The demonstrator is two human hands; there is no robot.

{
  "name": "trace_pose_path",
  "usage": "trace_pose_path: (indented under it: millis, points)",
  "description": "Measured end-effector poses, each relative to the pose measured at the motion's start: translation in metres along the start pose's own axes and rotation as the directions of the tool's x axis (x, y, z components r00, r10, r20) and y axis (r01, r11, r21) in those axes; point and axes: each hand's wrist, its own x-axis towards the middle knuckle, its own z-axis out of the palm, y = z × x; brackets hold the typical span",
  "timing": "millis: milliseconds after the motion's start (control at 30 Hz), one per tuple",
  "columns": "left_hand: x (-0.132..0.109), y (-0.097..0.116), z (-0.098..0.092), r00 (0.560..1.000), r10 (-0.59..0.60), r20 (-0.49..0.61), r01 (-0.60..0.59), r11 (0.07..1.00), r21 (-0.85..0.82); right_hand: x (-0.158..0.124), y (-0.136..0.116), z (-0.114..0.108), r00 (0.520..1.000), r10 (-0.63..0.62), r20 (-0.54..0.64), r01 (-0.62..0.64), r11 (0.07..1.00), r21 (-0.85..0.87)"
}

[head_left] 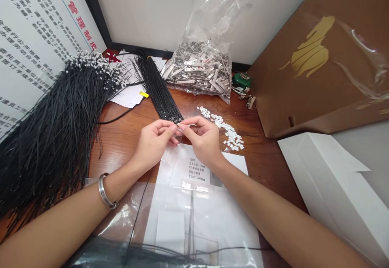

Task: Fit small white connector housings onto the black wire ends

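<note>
My left hand point(156, 141) and my right hand point(203, 137) meet at the middle of the table, thumbs and fingertips pinched close together. A thin black wire point(140, 207) runs up from below to the underside of my left hand. What sits between the right fingertips is too small and covered to make out. Just beyond the fingers lies a tied bundle of black wires point(159, 91), its near ends showing small metal tips. Small white plastic pieces point(233, 138) are scattered to the right of my right hand.
A big heap of black wires with white ends point(69, 97) fills the left. At the back stands a clear bag of metal clips point(197, 69), near a green tape measure point(242, 80). A brown box point(304, 93) is right. Plastic-covered printed paper point(225, 215) lies under my forearms.
</note>
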Motion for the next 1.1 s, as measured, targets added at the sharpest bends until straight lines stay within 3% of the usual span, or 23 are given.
trace_pose_path:
  millis: [833, 1100]
  points:
    - [-0.0003, -0.0018, -0.0008, 1.0, 0.003, 0.011, -0.003, 1.0, 0.026, 0.0019, 0.0046, -0.0031, 0.999, -0.033, 0.013, 0.034, 0.994, -0.103]
    - [0.001, -0.0004, 0.0006, 1.0, -0.003, -0.002, 0.003, 1.0, 0.023, 0.0013, 0.0029, -0.0016, 0.999, 0.021, 0.024, -0.021, 0.999, -0.032]
